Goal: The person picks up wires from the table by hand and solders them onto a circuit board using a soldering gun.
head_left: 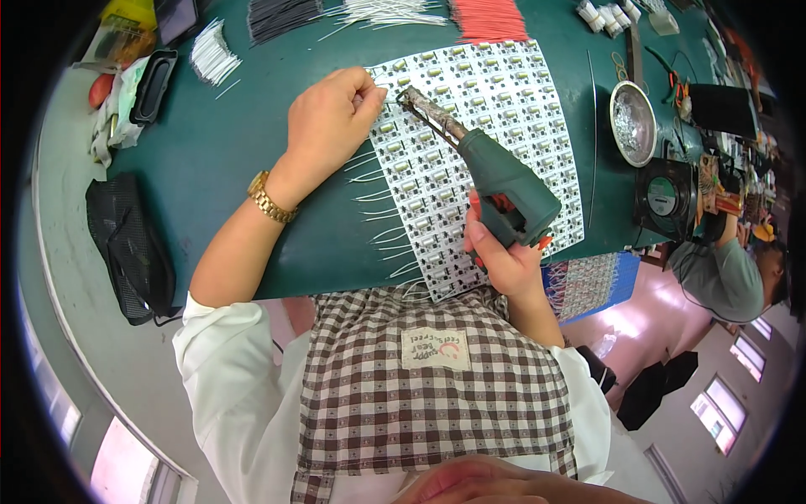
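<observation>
My right hand (508, 256) is wrapped round the handle of a dark green soldering gun (508, 176). Its worn metal tip reaches up and left to the top-left edge of a white circuit board panel (550, 134) covered in rows of small parts. At that same edge my left hand (332, 113) is closed in a pinch, just left of the tip. A thin white wire appears to be between its fingertips, mostly hidden by them. Several short white wires (390, 235) stick out along the panel's left edge below.
Bundles of black wires (284, 18), white wires (390, 12) and red wires (489, 20) lie at the far edge of the green table (243, 126). Right of the panel are a metal bowl (632, 124) and a black fan (665, 200). Another person (726, 273) sits further right.
</observation>
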Demonstrator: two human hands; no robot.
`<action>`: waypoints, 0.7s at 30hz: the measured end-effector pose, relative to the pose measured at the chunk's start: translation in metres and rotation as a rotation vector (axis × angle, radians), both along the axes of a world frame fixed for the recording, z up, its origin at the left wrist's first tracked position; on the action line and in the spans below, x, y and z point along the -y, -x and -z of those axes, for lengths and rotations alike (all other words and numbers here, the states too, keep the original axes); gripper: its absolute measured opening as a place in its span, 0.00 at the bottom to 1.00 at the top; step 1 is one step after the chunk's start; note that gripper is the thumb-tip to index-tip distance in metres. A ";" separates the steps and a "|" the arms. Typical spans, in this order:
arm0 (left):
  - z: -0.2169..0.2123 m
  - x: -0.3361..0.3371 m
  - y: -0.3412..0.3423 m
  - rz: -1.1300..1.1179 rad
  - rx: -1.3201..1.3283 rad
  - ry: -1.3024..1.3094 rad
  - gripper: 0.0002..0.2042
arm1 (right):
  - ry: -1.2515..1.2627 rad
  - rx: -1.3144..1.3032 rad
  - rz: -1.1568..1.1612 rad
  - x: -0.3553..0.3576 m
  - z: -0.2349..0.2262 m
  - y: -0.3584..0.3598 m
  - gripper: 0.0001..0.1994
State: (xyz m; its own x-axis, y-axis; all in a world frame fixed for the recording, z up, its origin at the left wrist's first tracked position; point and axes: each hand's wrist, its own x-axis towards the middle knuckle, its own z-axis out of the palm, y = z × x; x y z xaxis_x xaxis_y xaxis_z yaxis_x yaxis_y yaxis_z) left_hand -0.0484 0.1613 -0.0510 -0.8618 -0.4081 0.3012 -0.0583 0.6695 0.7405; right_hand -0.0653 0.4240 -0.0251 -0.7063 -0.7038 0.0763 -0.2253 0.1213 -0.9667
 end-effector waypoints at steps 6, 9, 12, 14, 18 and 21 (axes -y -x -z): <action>0.001 -0.002 0.000 -0.015 -0.010 0.038 0.09 | -0.038 -0.058 -0.024 -0.002 0.002 0.000 0.15; 0.000 -0.002 0.000 -0.026 0.012 0.032 0.09 | -0.057 -0.051 -0.004 0.000 -0.001 0.000 0.15; 0.000 -0.003 0.001 -0.031 0.006 0.043 0.09 | -0.062 -0.053 0.006 -0.001 0.000 0.000 0.14; 0.000 -0.004 0.000 -0.033 -0.004 0.050 0.09 | -0.070 -0.046 0.011 0.002 -0.002 -0.001 0.12; 0.001 -0.005 0.000 -0.038 -0.023 0.091 0.09 | -0.154 -0.050 -0.001 0.002 -0.008 -0.001 0.05; 0.002 -0.006 0.000 -0.044 -0.037 0.114 0.09 | -0.096 -0.076 -0.001 0.005 -0.009 -0.001 0.03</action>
